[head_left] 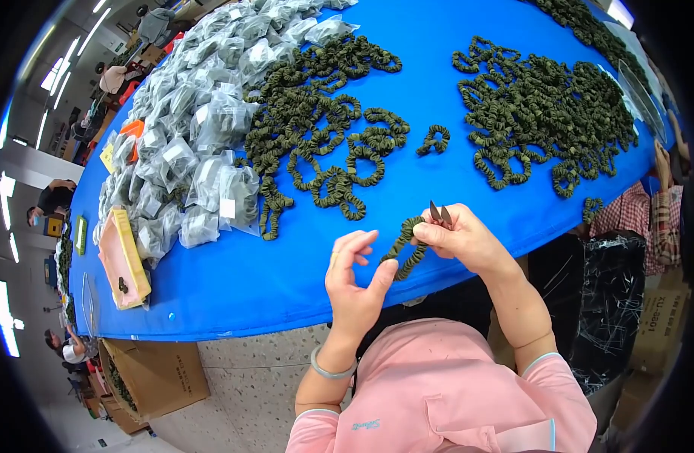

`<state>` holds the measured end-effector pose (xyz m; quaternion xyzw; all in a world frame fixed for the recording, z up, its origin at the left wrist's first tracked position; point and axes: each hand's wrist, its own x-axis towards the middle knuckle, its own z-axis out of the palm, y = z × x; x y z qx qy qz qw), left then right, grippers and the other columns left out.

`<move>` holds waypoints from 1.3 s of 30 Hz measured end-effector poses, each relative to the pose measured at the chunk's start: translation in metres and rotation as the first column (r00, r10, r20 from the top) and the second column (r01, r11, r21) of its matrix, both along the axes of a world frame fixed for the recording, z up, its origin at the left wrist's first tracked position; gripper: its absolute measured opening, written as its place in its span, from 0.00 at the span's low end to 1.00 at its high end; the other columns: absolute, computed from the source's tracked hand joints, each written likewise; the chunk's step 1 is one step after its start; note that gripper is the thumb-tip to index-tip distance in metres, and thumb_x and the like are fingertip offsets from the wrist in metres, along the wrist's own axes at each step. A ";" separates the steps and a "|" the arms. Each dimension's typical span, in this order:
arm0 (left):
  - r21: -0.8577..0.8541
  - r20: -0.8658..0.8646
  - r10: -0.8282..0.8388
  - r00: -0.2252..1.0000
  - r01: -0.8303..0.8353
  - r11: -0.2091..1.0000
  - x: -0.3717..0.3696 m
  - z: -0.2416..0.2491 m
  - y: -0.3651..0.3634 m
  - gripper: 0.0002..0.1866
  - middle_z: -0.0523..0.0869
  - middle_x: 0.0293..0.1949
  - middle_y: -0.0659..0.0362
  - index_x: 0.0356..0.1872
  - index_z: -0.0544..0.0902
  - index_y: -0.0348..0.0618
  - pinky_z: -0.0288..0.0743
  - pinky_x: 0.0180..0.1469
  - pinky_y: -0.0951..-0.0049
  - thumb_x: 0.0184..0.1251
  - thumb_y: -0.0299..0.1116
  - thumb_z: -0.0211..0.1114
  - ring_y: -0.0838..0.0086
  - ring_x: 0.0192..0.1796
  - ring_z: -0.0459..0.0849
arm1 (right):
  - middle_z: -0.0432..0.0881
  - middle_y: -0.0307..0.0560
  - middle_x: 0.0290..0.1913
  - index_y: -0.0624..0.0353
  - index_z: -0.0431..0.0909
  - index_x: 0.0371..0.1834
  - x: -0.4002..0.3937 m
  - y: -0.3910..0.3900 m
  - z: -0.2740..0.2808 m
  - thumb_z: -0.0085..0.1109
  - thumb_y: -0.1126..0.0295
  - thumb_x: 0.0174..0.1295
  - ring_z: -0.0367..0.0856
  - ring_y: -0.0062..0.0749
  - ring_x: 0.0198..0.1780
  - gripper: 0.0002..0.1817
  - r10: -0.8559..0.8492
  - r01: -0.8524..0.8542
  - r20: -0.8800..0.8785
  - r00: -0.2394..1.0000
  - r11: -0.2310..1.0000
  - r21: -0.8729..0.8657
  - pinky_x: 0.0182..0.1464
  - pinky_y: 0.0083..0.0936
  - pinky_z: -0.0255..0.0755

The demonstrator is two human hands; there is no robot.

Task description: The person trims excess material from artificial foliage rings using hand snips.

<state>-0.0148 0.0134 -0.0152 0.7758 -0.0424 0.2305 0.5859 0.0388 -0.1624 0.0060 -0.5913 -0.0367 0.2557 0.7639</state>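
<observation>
My right hand [459,235] is closed on a dark green scrunchie [410,246], pinching its upper edge between thumb and fingers. The same hand also holds thread snips [440,214], their two dark blades pointing up and slightly apart. At the scrunchie's lower left edge is the thumb tip of my left hand [353,281], seemingly touching it; the other fingers are spread and hold nothing. A single scrunchie [434,140] lies on the blue table beyond my hands, between a left pile of scrunchies [317,121] and a bigger right pile [551,113].
Clear plastic bags [203,121] are heaped along the left of the blue table [234,302]. Near its left edge stands a yellow-rimmed tray [132,257]. A cardboard box [166,377] sits on the floor below. Another person's arm [663,162] is at the far right.
</observation>
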 end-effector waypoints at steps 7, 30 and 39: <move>-0.617 -0.271 -0.383 0.883 0.146 0.773 -0.004 -0.009 0.005 0.10 0.84 0.36 0.56 0.43 0.80 0.34 0.73 0.36 0.85 0.60 0.18 0.62 0.78 0.35 0.80 | 0.73 0.35 0.26 0.61 0.82 0.32 -0.003 0.008 -0.001 0.66 0.72 0.55 0.64 0.14 0.23 0.05 -0.095 0.153 0.350 0.932 0.978 -0.142 0.24 0.11 0.59; -0.615 -0.239 -0.209 0.948 0.019 0.788 -0.006 -0.001 -0.006 0.06 0.84 0.40 0.50 0.39 0.77 0.34 0.77 0.33 0.83 0.62 0.20 0.63 0.73 0.35 0.85 | 0.76 0.39 0.37 0.55 0.84 0.45 -0.034 0.013 -0.020 0.71 0.80 0.43 0.69 0.20 0.26 0.22 -0.081 0.521 0.795 0.601 0.795 -0.312 0.25 0.14 0.66; -0.528 -0.193 -0.226 0.955 0.093 0.844 -0.003 -0.005 -0.005 0.05 0.83 0.45 0.49 0.38 0.76 0.35 0.77 0.36 0.82 0.63 0.20 0.62 0.72 0.36 0.84 | 0.76 0.40 0.37 0.55 0.84 0.45 -0.031 0.014 -0.028 0.71 0.80 0.43 0.70 0.20 0.28 0.22 -0.092 0.513 0.810 0.580 0.813 -0.275 0.25 0.14 0.67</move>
